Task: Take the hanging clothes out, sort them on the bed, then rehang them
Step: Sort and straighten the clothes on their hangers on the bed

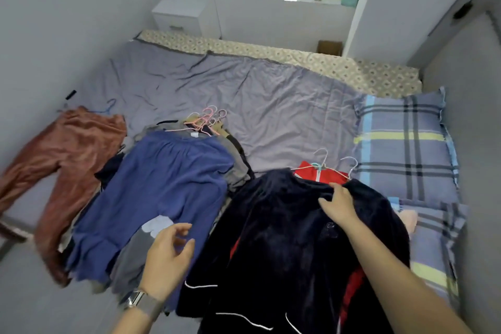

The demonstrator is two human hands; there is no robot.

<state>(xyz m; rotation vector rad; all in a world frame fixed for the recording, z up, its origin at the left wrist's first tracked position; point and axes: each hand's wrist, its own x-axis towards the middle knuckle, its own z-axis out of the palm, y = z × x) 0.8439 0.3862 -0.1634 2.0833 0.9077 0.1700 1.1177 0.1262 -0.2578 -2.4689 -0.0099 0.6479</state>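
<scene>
My right hand (339,203) holds the dark velvet garment (292,238) on the bed (271,95); my left hand (169,257) hovers, fingers (187,247) loosely spread, holding nothing.

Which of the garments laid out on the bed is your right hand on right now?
The dark navy velvety garment with white piping, nearest the plaid pillow. The right hand grips its top edge; the blue top and rust-brown trousers lie untouched further left.

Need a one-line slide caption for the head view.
Right hand grips navy garment beside blue top on bed.
</scene>
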